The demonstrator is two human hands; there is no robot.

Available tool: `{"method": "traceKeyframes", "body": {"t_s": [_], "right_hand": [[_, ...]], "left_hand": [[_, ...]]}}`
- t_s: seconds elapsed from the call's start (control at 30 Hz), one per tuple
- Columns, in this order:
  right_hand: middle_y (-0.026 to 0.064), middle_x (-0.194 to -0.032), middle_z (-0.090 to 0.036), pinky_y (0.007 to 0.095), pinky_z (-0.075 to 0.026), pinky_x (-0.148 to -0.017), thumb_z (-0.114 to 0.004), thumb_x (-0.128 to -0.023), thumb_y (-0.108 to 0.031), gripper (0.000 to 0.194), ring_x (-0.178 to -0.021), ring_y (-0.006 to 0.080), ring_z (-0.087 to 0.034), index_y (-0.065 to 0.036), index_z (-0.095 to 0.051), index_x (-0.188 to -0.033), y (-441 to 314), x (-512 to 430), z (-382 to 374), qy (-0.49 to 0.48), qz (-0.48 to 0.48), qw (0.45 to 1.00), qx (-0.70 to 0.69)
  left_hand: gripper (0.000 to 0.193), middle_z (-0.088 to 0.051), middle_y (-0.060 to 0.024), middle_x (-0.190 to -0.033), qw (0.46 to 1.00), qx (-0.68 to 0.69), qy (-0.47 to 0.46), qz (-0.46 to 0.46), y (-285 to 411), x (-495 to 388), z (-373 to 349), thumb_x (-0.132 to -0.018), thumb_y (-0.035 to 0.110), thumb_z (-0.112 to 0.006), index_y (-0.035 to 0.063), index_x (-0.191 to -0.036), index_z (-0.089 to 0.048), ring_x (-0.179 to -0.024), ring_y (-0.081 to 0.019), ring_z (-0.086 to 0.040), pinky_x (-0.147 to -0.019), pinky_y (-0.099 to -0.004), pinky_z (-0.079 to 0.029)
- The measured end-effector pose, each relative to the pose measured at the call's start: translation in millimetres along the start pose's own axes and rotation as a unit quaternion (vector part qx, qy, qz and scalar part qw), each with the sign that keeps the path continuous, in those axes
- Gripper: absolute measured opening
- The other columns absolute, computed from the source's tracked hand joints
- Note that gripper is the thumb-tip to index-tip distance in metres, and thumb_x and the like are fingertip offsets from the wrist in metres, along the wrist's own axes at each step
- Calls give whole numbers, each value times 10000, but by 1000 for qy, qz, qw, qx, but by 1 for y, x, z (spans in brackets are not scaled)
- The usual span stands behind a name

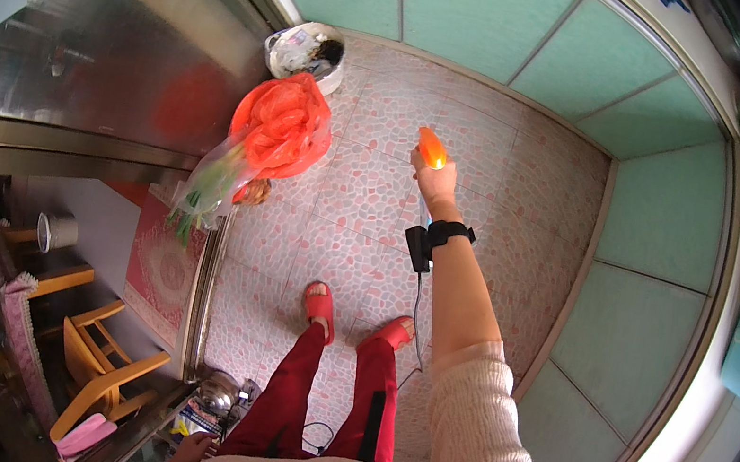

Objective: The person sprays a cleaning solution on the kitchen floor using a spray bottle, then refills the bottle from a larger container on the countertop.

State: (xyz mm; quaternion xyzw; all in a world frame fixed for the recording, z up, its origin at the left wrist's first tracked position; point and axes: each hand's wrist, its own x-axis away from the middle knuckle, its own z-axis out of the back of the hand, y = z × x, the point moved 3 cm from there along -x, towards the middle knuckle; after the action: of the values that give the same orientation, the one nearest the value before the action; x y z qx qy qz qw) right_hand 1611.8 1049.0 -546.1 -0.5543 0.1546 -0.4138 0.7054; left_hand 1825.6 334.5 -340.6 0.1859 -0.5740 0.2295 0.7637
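My right hand (437, 175) reaches out over the tiled floor, closed around something with a glossy orange part (432, 148) that shows above the fist; its exact kind cannot be told. A strap with a black device and cable (419, 249) is on that wrist. At the lower left edge, beside my red trousers, is my left hand (194, 450), partly hidden; whether it holds anything cannot be told. Near it lie a shiny metal pot (219, 392) and a yellow and blue packet (196, 419).
A white bucket of refuse (337, 80), a red plastic bag (285, 125) and a clear bag of green vegetables (210, 189) stand by the glass door at left. Wooden chairs (103, 381) are beyond the doorway. Green cabinet panels (651, 273) line the right side.
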Motion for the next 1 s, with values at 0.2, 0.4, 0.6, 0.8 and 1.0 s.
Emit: {"method": "traceKeyframes", "body": {"t_s": [0.2, 0.4, 0.6, 0.8, 1.0], "right_hand": [[55, -814, -675, 282, -512, -612, -679, -820, -228, 301, -611, 133, -621, -12, -656, -1029, -12, 1, -31, -28, 0, 999, -17], [156, -871, -692, 406, -517, -740, -660, -793, -320, 379, -805, 336, -668, -67, -638, -1074, 4, -2, -26, -5, -36, 999, 21], [86, -860, -680, 335, -517, -650, -670, -818, -266, 352, -704, 202, -641, -33, -641, -1081, 31, 5, 13, 13, -3, 1000, 6], [74, -923, -676, 289, -527, -613, -666, -840, -207, 353, -682, 138, -621, -8, -634, -1130, 26, 28, 63, 23, -49, 998, -16], [114, -1144, -656, 291, -531, -638, -631, -848, -150, 451, -794, 154, -624, -14, -561, -1272, -67, 40, 71, -76, 20, 995, -68]], "left_hand": [[288, -693, -134, -969, 1000, -7, 0, -28, 0, 7, -2, -988, 149, -456, 0, -1207, -571, -826, -210, -682, -711, -326, -563], [288, -691, -135, -967, 1000, 4, 4, -5, 0, 5, 1, -993, 133, -436, -10, -1208, -564, -823, -213, -684, -710, -326, -563], [316, -690, -122, -974, 999, 28, -17, 26, 5, -2, 8, -986, 201, -464, 10, -1214, -570, -801, -182, -669, -692, -304, -547], [312, -687, -126, -998, 999, 13, -30, -37, 29, 4, 15, -984, 185, -464, -8, -1210, -560, -801, -193, -674, -686, -311, -549], [306, -702, -114, -961, 997, 53, -23, -54, 16, -7, 12, -980, 187, -493, -19, -1183, -594, -833, -172, -675, -719, -312, -546]]}}
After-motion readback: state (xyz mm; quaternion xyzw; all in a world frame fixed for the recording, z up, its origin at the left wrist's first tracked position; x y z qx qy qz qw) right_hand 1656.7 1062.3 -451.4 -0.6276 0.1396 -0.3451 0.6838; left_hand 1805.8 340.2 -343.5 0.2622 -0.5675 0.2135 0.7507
